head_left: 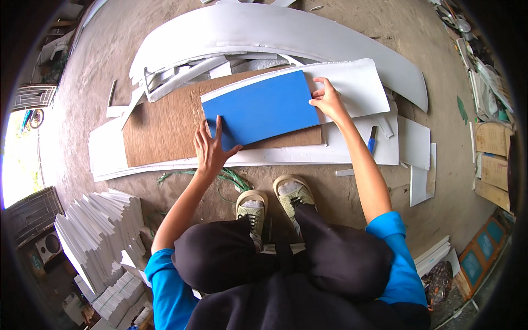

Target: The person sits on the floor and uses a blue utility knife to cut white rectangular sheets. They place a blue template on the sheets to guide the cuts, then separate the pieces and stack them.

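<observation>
A flat blue rectangular board (pixel 264 107) lies slightly tilted over a white sheet (pixel 357 88) and a brown wooden board (pixel 159 126). My left hand (pixel 210 148) is open at the blue board's lower left corner, its fingers spread and the index finger and thumb touching the edges. At the opposite end my right hand (pixel 327 100) has its fingers bent, with thumb and fingertips at the right edge of the blue board. To the right of the boards, a blue-handled cutter knife (pixel 372 141) rests on a white sheet. What lies under the blue board is partly hidden.
Large curved white sheets (pixel 264 25) and offcuts lie beyond the boards. Stacked white strips (pixel 99 236) stand at lower left. Green twine (pixel 234 179) lies near my shoes (pixel 294 192). Cardboard boxes (pixel 493 157) line the right side.
</observation>
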Demonstrator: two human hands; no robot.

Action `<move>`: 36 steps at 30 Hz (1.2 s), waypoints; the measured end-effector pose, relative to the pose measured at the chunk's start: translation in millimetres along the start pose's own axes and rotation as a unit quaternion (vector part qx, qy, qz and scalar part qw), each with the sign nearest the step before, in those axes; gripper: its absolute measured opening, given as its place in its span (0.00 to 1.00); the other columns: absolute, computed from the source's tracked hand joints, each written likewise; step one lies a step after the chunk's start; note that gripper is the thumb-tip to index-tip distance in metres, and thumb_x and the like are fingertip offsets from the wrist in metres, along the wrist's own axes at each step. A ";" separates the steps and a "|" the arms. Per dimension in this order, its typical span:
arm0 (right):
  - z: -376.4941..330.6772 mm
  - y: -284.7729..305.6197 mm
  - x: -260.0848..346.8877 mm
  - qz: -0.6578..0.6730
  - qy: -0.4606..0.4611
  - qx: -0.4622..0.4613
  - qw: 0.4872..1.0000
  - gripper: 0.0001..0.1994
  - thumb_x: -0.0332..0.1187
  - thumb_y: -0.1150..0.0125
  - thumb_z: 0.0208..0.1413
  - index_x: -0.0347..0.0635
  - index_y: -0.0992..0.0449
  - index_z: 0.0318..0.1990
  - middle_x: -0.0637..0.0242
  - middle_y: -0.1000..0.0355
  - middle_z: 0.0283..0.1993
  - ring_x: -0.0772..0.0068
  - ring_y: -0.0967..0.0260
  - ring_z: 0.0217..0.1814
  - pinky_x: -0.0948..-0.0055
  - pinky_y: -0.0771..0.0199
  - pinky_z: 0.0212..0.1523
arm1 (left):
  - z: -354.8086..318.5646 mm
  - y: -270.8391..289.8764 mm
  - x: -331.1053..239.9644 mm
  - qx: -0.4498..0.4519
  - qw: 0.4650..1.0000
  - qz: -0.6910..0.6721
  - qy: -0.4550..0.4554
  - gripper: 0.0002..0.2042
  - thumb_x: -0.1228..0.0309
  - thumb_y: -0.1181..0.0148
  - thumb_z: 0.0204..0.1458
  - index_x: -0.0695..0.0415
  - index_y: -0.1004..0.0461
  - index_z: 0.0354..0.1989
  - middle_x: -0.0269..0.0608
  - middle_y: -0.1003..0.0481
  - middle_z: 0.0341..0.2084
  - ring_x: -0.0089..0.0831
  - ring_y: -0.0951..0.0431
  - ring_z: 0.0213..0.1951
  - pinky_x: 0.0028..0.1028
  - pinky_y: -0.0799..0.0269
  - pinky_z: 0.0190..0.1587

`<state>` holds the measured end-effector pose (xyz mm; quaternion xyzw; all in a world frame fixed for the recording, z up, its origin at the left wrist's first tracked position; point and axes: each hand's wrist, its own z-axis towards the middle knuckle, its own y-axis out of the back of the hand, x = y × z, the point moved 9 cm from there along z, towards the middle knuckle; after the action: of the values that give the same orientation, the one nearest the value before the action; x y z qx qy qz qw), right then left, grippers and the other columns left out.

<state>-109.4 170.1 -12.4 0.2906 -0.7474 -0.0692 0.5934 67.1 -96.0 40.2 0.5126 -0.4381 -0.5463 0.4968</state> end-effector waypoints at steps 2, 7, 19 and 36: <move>2.6 -1.9 0.1 0.002 0.006 0.014 1.000 0.30 0.22 0.38 0.36 0.45 0.39 0.51 0.62 0.28 0.32 0.66 0.29 0.37 0.70 0.30 0.39 | 1.7 -4.1 -8.3 0.025 0.998 0.029 -0.040 0.49 0.52 0.36 0.36 0.60 0.59 0.62 0.69 0.61 0.58 0.58 0.57 0.60 0.44 0.54 0.60; 4.9 -5.3 3.3 -0.006 0.008 0.022 1.000 0.29 0.23 0.38 0.36 0.45 0.39 0.51 0.62 0.28 0.31 0.68 0.30 0.36 0.71 0.30 0.39 | 0.8 -24.3 -22.5 0.076 0.992 -0.007 -0.105 0.46 0.52 0.39 0.39 0.59 0.60 0.62 0.71 0.65 0.58 0.64 0.65 0.61 0.52 0.58 0.60; 10.0 -2.0 -9.2 -0.006 0.018 0.029 0.999 0.30 0.27 0.33 0.35 0.43 0.38 0.51 0.66 0.30 0.27 0.70 0.31 0.33 0.71 0.31 0.38 | 14.1 -20.6 -22.5 0.020 0.996 -0.020 -0.087 0.43 0.50 0.34 0.33 0.56 0.49 0.57 0.61 0.61 0.60 0.59 0.62 0.62 0.63 0.62 0.55; 5.7 -3.4 -6.4 -0.012 0.022 0.046 0.999 0.29 0.28 0.35 0.40 0.45 0.38 0.52 0.66 0.32 0.31 0.76 0.33 0.33 0.74 0.31 0.37 | 12.9 -16.7 -15.0 -0.010 0.990 -0.123 -0.073 0.42 0.56 0.30 0.28 0.57 0.45 0.53 0.58 0.56 0.59 0.58 0.59 0.61 0.53 0.56 0.59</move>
<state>-112.7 169.3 -21.0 0.3283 -0.7330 -0.0357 0.5946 52.4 -79.4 26.8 0.5161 -0.4015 -0.6436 0.3977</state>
